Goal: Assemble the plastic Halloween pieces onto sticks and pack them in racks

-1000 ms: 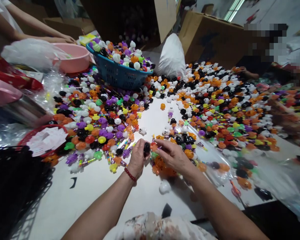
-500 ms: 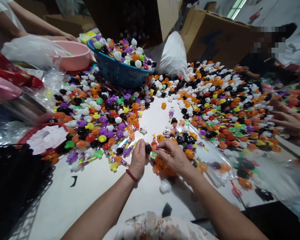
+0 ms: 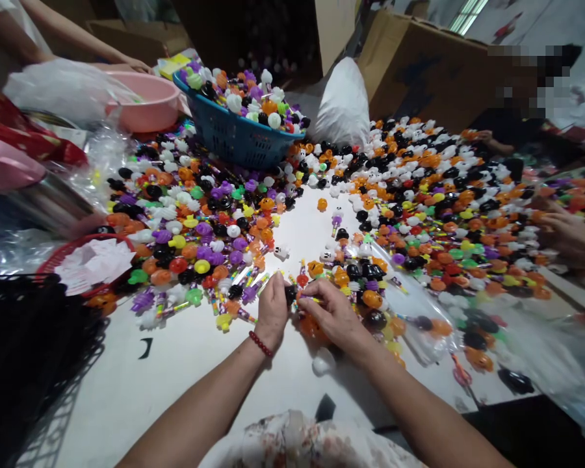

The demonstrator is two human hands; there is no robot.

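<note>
My left hand, with a red bead bracelet at the wrist, is closed around a small black plastic piece. Close beside it, my right hand pinches a slim tube with a purple wrap, its end up against the black piece. Whether the two are joined I cannot tell. Under my right hand lie orange pumpkin-shaped pieces, partly in shadow. A white round piece rests nearer to me, and a white ghost-faced piece lies just beyond my left hand.
Heaps of colourful pieces spread on both sides of the white table. A blue basket, a pink basin and a red basket with papers stand left. Scissors lie right. Co-workers' hands show at both sides.
My right hand has brought the tube leftward, up to the black piece. My left hand keeps its hold. The whole view has shifted slightly.
</note>
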